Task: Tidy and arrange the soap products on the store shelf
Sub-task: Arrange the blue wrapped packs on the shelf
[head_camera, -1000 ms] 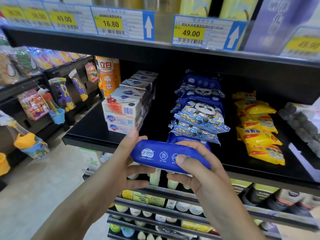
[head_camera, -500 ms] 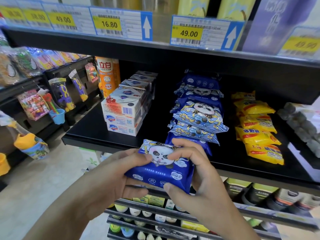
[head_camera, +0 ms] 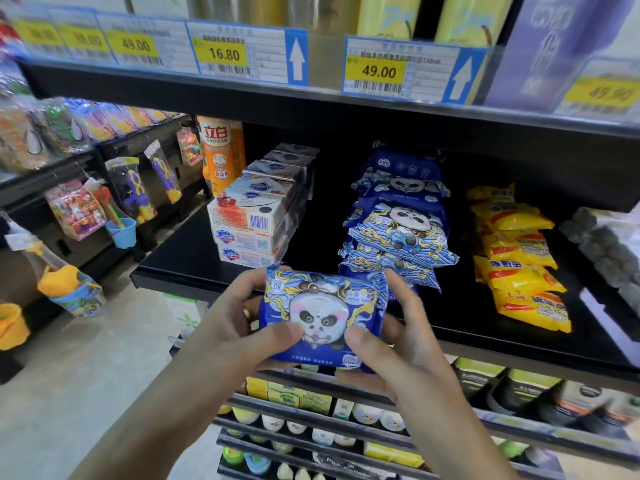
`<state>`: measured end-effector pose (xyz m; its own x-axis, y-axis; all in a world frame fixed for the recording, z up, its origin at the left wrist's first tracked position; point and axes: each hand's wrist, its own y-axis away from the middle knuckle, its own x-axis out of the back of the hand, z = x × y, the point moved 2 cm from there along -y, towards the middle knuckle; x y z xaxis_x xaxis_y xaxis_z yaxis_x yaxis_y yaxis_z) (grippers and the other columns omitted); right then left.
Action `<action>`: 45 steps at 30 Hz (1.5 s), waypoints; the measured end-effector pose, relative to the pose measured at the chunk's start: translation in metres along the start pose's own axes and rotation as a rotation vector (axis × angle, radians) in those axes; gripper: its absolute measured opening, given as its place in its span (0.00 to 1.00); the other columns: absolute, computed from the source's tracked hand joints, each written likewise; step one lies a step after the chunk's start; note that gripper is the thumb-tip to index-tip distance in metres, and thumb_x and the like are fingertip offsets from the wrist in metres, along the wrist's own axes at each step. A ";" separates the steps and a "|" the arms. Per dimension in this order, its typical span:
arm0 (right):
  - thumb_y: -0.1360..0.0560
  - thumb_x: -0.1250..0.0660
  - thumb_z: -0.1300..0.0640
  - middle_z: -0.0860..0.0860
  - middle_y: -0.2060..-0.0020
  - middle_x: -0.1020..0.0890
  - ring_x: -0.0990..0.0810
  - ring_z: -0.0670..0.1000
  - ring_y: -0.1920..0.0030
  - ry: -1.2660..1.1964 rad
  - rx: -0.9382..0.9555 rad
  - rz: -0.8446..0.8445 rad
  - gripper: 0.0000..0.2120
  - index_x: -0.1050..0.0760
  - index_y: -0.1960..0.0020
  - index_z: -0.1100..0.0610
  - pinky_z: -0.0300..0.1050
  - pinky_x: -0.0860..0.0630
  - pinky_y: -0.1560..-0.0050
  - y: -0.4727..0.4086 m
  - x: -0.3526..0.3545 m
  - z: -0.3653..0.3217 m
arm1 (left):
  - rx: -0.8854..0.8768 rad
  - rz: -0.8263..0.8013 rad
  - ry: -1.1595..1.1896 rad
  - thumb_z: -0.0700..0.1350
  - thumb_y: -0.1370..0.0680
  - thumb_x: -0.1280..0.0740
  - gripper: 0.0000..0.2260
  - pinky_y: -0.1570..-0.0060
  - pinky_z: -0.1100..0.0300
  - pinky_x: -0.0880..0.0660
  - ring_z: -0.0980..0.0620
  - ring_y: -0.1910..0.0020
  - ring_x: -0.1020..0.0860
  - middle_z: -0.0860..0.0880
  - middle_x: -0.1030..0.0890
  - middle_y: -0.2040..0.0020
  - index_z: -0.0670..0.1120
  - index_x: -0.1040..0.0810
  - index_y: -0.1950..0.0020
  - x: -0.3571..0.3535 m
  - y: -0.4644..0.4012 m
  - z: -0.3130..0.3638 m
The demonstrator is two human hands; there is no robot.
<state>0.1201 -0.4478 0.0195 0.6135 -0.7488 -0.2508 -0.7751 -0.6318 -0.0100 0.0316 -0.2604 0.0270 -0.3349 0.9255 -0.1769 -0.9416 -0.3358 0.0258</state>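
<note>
A blue panda-print soap pack (head_camera: 323,315) sits between both hands, in front of the black shelf (head_camera: 180,261), its panda face turned toward me. My left hand (head_camera: 232,327) grips its left side, thumb on the front. My right hand (head_camera: 398,344) grips its right side, thumb on the lower front. Behind it, a leaning row of the same blue panda packs (head_camera: 398,223) runs back along the shelf. White boxed soaps (head_camera: 252,223) are stacked to the left, and yellow soap packs (head_camera: 516,258) lie to the right.
An orange bottle (head_camera: 220,154) stands behind the white boxes. Grey wrapped items (head_camera: 602,244) lie at the far right of the shelf. Price tags (head_camera: 377,71) line the shelf above. Lower shelves hold small bottles (head_camera: 311,427). Toys hang on a rack (head_camera: 131,188) at left.
The blue pack has been turned in my hands from its plain back side to its panda face, now tilted flat toward me. Both hands shifted their grip around it.
</note>
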 end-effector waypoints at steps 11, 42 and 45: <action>0.29 0.24 0.55 0.46 0.49 0.13 0.11 0.52 0.52 0.071 -0.028 0.077 0.20 0.21 0.41 0.38 0.50 0.15 0.61 -0.010 -0.019 0.006 | -0.279 0.007 -0.553 0.51 0.33 0.17 0.51 0.48 0.70 0.21 0.63 0.30 0.27 0.68 0.32 0.28 0.75 0.46 0.22 0.017 0.029 0.005; 0.27 0.26 0.44 0.45 0.40 0.27 0.30 0.52 0.43 1.587 0.081 0.377 0.22 0.23 0.34 0.42 0.51 0.28 0.38 -0.096 -0.121 0.060 | -0.332 -0.093 -1.355 0.52 0.37 0.19 0.42 0.37 0.49 0.24 0.48 0.37 0.29 0.53 0.33 0.42 0.55 0.31 0.25 0.259 -0.219 0.062; 0.29 0.25 0.45 0.45 0.40 0.26 0.29 0.53 0.43 1.592 0.064 0.388 0.24 0.23 0.34 0.43 0.52 0.27 0.41 -0.095 -0.124 0.062 | -0.297 -0.129 -1.350 0.54 0.36 0.18 0.43 0.40 0.53 0.30 0.52 0.40 0.38 0.55 0.36 0.42 0.59 0.33 0.24 0.263 -0.238 0.051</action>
<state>0.1080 -0.2825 -0.0083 -0.1106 -0.3162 0.9422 -0.8904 -0.3896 -0.2353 0.1655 0.0721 0.0243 -0.1820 0.3464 0.9203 -0.9825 -0.1027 -0.1557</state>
